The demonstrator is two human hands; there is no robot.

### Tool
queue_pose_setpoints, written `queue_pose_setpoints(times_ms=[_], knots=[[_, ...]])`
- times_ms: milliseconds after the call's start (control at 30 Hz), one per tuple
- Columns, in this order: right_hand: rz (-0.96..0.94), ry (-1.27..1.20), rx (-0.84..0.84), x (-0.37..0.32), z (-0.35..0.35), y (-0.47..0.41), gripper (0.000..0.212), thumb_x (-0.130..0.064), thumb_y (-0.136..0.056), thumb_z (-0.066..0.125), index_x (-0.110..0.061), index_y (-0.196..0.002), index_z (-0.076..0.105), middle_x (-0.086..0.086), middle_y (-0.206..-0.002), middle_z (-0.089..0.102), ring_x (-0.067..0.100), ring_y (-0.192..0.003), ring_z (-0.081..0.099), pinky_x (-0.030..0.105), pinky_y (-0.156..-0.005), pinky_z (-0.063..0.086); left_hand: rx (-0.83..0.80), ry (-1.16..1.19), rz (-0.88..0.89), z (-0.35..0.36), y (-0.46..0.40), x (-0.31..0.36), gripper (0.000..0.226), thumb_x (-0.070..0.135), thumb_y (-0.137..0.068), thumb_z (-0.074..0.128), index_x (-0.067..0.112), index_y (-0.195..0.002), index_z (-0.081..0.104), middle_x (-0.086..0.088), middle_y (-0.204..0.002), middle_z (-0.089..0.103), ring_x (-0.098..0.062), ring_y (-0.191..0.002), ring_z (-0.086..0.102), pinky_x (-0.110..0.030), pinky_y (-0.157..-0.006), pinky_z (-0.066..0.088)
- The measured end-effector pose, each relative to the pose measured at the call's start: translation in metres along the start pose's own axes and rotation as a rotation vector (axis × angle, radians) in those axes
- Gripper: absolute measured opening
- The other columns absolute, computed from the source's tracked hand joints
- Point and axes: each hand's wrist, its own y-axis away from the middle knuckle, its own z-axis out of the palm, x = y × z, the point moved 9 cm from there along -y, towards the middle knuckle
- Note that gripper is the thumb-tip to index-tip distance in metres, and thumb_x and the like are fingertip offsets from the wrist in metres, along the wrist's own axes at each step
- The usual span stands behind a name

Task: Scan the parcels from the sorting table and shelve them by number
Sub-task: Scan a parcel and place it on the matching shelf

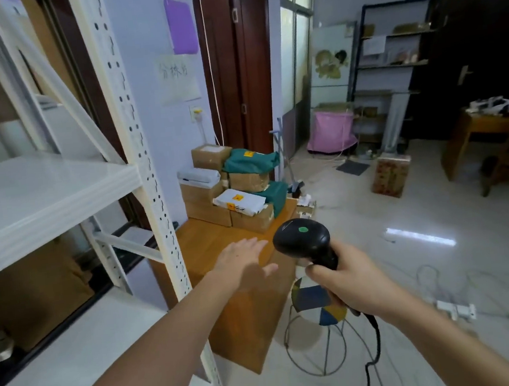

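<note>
- Nearest, the right hand [345, 280] wraps its fingers round the handle of the black barcode scanner [306, 242], head aimed forward at the table, apparently so a label can be read as soon as one is turned up; its cable [374, 346] trails down to the floor.
- Beside it, the left hand [243, 260] reaches out flat, fingers straight and slightly spread, holding nothing, hovering over the wooden sorting table [217, 237], likely heading for a parcel.
- Further on, the parcels [234, 188] sit stacked at the table's far end against the wall, none lifted.
- Left, the white shelf [39, 195] stands just beside the table, handy for shelving.
</note>
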Motion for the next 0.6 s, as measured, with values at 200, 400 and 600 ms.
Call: queue_pose_setpoints(times_ms=[200,400,600], knots=[[0.030,-0.023,0.025,0.021,-0.013,-0.088,0.019,-0.020,-0.093,0.064,-0.035,-0.103,0.057,0.007,-0.081,0.069,0.023,-0.066,0.070,0.040,-0.059,0.060,0.022,0.009,-0.010,-0.012,-0.097,-0.028,0.075,0.067,-0.103,0.044,0.032,-0.166,0.024,0.002,-0.175,0.023,-0.022,-0.160,0.022,-0.046,-0.129,0.020],[0.033,-0.038,-0.013,0.045,-0.018,-0.170,0.022,-0.020,-0.093,0.064,-0.037,-0.104,0.056,-0.001,-0.079,0.065,0.013,-0.064,0.064,0.033,-0.061,0.058,0.045,-0.041,0.014,-0.016,-0.183,-0.061,0.080,0.074,-0.101,0.038,0.028,-0.166,0.027,0.001,-0.172,0.032,-0.021,-0.157,0.030,-0.045,-0.127,0.026],[0.048,-0.079,-0.063,0.074,-0.028,-0.264,0.027,-0.014,-0.092,0.064,-0.032,-0.110,0.055,0.003,-0.081,0.064,0.016,-0.055,0.062,0.027,-0.052,0.055,0.039,-0.030,-0.019,-0.015,-0.265,-0.087,0.078,0.073,-0.101,0.038,0.026,-0.162,0.035,-0.001,-0.166,0.041,-0.023,-0.150,0.042,-0.043,-0.122,0.036]])
